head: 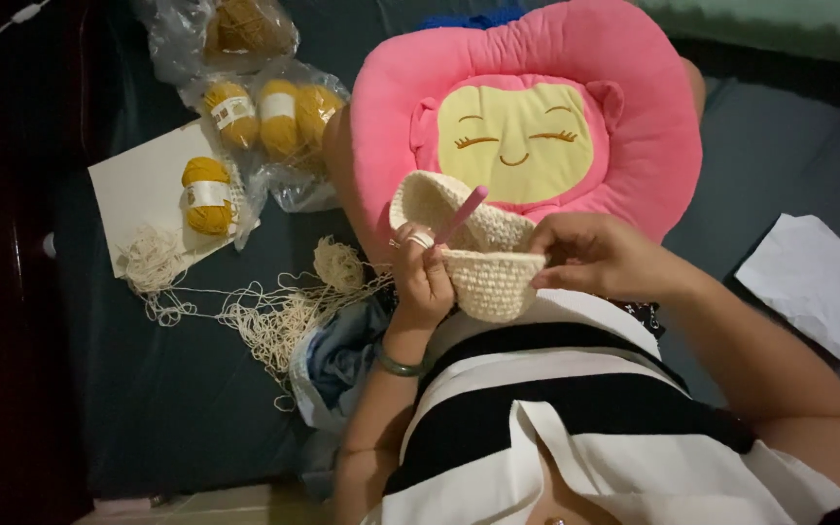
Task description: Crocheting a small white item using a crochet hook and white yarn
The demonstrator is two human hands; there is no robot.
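A cream crocheted bowl-shaped piece [493, 277] is held up between both hands over my lap. My left hand [422, 282], with a ring and a green bangle on the wrist, grips a pink crochet hook [463, 215] and presses against the piece's left rim. The hook points up and to the right, over the piece's opening. On the other side, my right hand [595, 255] pinches the right rim with fingers and thumb. Loose cream yarn [269, 316] trails from the piece off to the left.
A pink plush cushion [624, 126] with a yellow face lies just behind the hands. Yellow yarn skeins in clear bags [279, 117] sit at upper left, one skein [206, 194] on a white sheet. A white paper [819, 282] lies at right. Bunched blue fabric [342, 360] is beside my left arm.
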